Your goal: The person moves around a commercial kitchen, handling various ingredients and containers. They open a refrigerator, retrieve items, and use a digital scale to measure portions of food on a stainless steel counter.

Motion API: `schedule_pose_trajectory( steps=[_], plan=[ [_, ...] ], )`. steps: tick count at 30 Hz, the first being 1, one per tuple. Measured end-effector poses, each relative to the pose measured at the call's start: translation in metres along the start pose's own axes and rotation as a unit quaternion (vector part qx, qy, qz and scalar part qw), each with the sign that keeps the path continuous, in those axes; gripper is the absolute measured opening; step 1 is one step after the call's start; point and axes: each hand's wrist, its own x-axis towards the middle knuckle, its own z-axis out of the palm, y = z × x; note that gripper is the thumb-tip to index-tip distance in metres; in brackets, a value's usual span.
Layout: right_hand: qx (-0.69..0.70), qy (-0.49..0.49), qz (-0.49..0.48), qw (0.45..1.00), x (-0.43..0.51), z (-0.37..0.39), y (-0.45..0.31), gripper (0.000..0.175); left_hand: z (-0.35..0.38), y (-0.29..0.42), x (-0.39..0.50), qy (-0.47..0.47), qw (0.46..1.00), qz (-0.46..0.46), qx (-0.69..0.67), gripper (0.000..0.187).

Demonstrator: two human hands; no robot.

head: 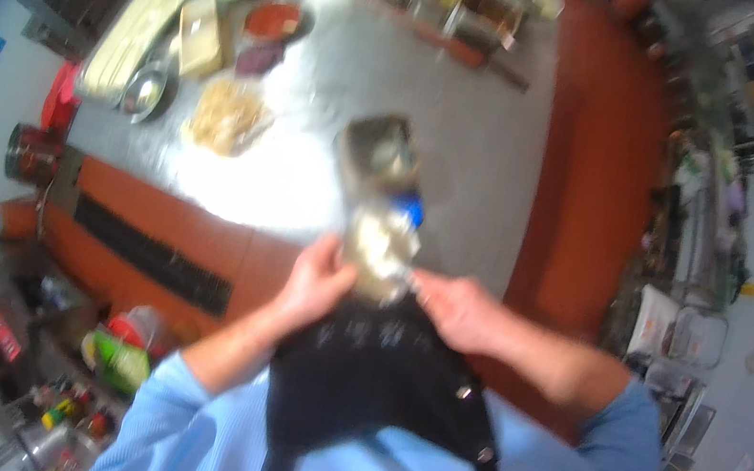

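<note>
A pale, whitish mass (382,247), apparently in a clear bag or bowl, is held before my chest; motion blur hides its exact kind. The left edge is gripped by my left hand (318,279), thumb towards the mass. On the other side my right hand (456,312) has its fingers closed around a thin, shiny thing (407,277), perhaps a utensil handle, that reaches into the pale mass. Just beyond, a container (380,149) with dark sides and greyish contents rests on the metal table (464,132). Something bright blue (407,209) shows between the container and the mass.
Farther left on the table lie a bag of yellowish food (227,117), a metal bowl (145,92), a red-filled bowl (273,20) and a tray of long pale dough strips (137,36). Metal containers (484,15) stand at the back. Reddish floor (592,193) runs along the right side.
</note>
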Motion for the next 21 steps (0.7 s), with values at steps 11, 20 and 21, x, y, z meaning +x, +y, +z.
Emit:
schedule_pose_trajectory(
  steps=[11,20,21],
  plan=[
    [0.256,-0.106,0.183,0.943,0.018,-0.003,-0.046,0.041,-0.004,-0.022,-0.013,0.040,0.994,0.102,-0.026,0.025],
    [0.370,-0.164,0.282,0.870,0.039,-0.016,-0.063,0.048,-0.036,-0.020,-0.032,0.088,0.986,0.135,0.040,0.026],
    [0.396,-0.157,0.285,0.859,0.042,-0.012,-0.064,0.048,-0.040,-0.033,-0.034,0.091,0.989,0.115,-0.001,0.025]
  ],
)
